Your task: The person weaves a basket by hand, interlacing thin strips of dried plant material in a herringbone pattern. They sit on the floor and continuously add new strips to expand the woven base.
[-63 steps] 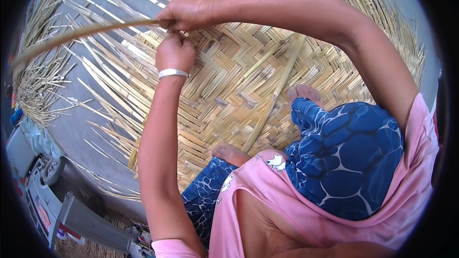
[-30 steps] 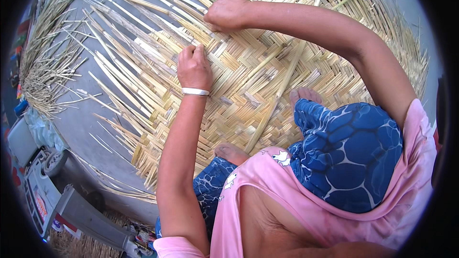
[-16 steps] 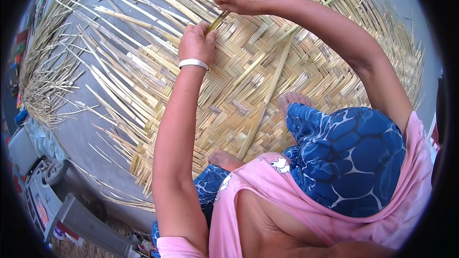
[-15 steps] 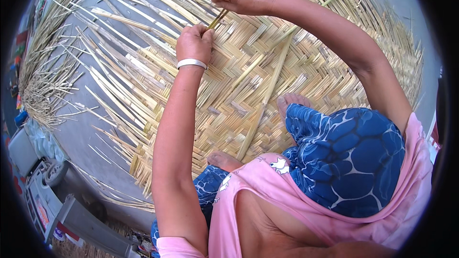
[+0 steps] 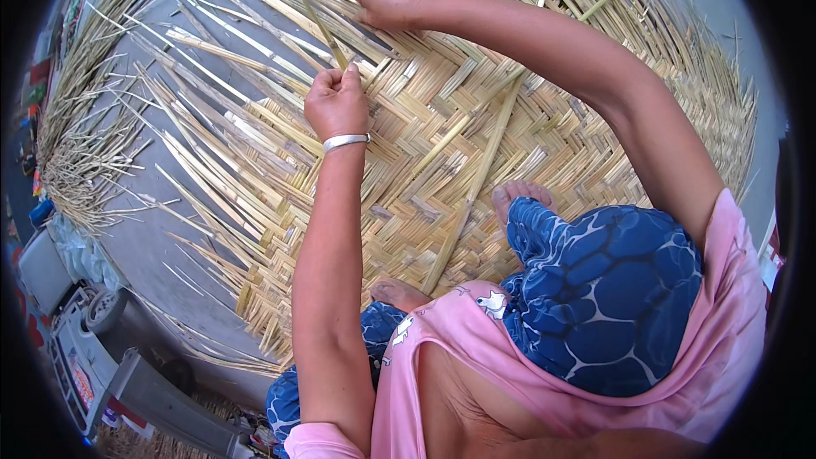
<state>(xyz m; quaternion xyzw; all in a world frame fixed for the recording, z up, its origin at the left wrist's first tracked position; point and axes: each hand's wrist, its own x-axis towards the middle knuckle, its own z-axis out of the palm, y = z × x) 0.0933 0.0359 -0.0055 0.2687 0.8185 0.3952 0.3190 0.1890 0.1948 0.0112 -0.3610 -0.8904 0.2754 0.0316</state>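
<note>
A half-woven mat [image 5: 459, 144] of flat, split reed strips lies on the floor, its herringbone weave under my bare feet. Loose strip ends fan out from its left and far edges. My left hand [image 5: 334, 104], with a silver bangle at the wrist, is closed at the far left edge of the weave. From its pinch a greenish reed strip [image 5: 317, 21] stands up and away. Farther off and to the right, my right hand [image 5: 387, 0] reaches over the loose ends with its fingers curled; what lies between its fingertips is hidden.
Loose reeds [image 5: 76, 144] lie in a bundle along the left. A grey wheeled object [image 5: 106, 310] stands at the lower left beside clear plastic sheeting [image 5: 81, 251]. One long strip [image 5: 484, 153] lies diagonally across the mat.
My right hand has moved left, away from the folded strip that ran between both hands. That strip now points up from my left hand, which has shifted slightly nearer me.
</note>
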